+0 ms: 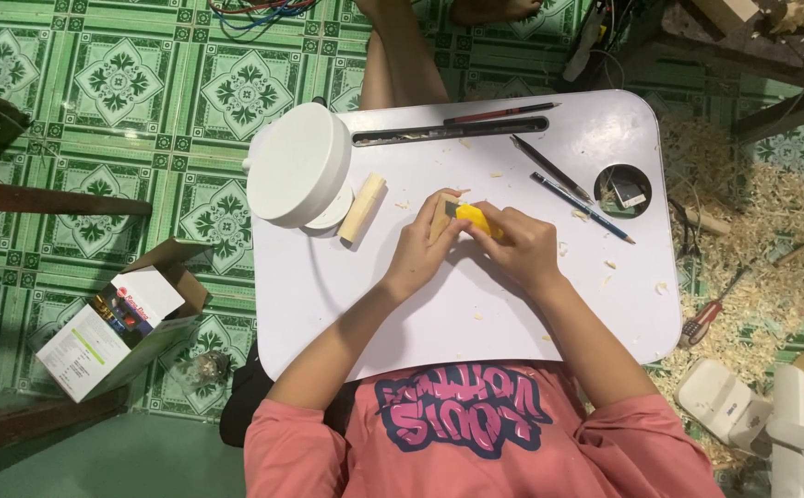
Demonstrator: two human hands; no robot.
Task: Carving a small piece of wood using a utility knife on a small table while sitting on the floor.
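Meanwhile, round cup hole (605, 175) holds small sharpener (630, 194).

Smooth matt white plastic table (476, 304), pale raw wooden block (362, 209), glossy yellow plastic knife handle (476, 219), curly wood shavings (743, 277).

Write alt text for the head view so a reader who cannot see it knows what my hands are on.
Over a white lap table, the left hand steadies a small wooden block while the right hand grips a yellow-handled cutter against it. A wooden dowel piece, a round white lamp, pencils and wood shavings lie around.
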